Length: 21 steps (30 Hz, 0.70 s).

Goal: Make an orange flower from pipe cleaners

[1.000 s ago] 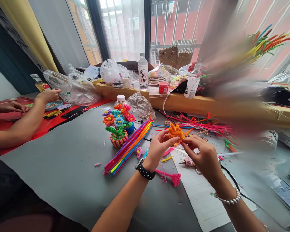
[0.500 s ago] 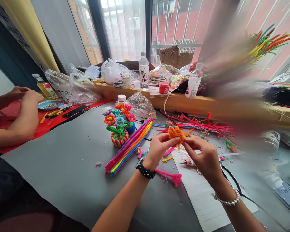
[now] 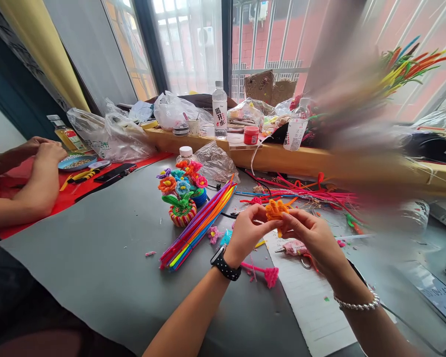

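Observation:
An orange pipe-cleaner flower [image 3: 276, 210] is held up over the table between both my hands. My left hand [image 3: 250, 233], with a dark watch on the wrist, pinches it from the left. On the other side, the fingers of my right hand [image 3: 312, 235] are closed on its right edge and lower part. A short orange end hangs below the fingertips. Beneath my hands lie a white sheet of paper [image 3: 312, 302], a pink glue gun [image 3: 295, 247] and a pink pipe-cleaner piece [image 3: 270, 276].
A bundle of coloured pipe cleaners [image 3: 196, 228] lies left of my hands, beside a small pot of pipe-cleaner flowers [image 3: 182, 210]. Loose red pipe cleaners [image 3: 301, 186] spread behind. Another person's hands [image 3: 46, 151] are at the far left. A blurred shape covers the right side.
My hands have shifted slightly right and closer together around the orange flower, which has turned a little. More of the glue gun shows beneath them.

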Tool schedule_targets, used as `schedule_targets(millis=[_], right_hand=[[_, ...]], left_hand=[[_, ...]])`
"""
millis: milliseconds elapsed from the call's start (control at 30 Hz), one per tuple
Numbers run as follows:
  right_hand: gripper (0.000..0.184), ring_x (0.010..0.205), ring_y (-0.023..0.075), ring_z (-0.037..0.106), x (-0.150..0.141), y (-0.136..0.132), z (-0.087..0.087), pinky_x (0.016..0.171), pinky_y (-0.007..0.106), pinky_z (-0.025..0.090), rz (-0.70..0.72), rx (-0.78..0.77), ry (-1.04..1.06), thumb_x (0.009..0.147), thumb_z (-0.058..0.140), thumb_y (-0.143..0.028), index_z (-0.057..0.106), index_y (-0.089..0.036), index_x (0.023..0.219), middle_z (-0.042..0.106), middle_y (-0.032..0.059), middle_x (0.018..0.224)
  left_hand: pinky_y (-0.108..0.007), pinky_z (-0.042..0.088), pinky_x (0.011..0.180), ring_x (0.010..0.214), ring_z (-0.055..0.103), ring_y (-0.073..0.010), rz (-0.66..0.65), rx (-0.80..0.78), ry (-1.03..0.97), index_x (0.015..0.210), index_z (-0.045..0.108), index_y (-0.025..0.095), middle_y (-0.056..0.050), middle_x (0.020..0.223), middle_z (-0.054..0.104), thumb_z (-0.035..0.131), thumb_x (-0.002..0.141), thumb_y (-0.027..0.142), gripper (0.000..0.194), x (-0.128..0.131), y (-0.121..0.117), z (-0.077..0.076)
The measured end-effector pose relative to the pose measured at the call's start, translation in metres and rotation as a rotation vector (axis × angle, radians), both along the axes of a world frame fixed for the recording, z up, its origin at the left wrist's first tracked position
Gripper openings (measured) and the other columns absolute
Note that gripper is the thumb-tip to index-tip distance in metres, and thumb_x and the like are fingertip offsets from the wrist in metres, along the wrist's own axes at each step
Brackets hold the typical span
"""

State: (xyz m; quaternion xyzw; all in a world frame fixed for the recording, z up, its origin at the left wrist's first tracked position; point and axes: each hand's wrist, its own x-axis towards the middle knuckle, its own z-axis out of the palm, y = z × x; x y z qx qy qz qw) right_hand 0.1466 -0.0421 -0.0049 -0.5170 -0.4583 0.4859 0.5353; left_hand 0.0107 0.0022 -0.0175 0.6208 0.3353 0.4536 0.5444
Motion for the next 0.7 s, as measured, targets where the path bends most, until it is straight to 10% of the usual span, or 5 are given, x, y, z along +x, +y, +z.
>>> schedule_targets(millis=[400, 700], right_hand=[[0.024, 0.066, 0.0125, 0.062, 0.010, -0.001, 0.006, 0.060, 0.022, 0.049, -0.011, -0.014, -0.018, 0.068, 0.064, -0.038, 0.066, -0.018, 0.079, 0.068, 0.0027, 0.075], [0.024, 0.060, 0.0107, 0.060, 0.008, 0.000, 0.004, 0.056, 0.021, 0.049, -0.004, -0.021, -0.023, 0.065, 0.066, -0.037, 0.065, -0.015, 0.077, 0.067, 0.0024, 0.070]], left_hand=[[-0.029, 0.048, 0.072, 0.081, 0.058, -0.0156, 0.281, 1.026, 0.427, 0.088, 0.059, 0.017, -0.005, 0.084, 0.064, 0.058, 0.075, 0.026, 0.016, -0.016, 0.006, 0.004], [-0.026, 0.046, 0.063, 0.070, 0.056, -0.0133, 0.342, 1.274, 0.660, 0.084, 0.058, 0.018, -0.002, 0.080, 0.064, 0.052, 0.079, 0.027, 0.012, -0.019, 0.009, 0.002]])
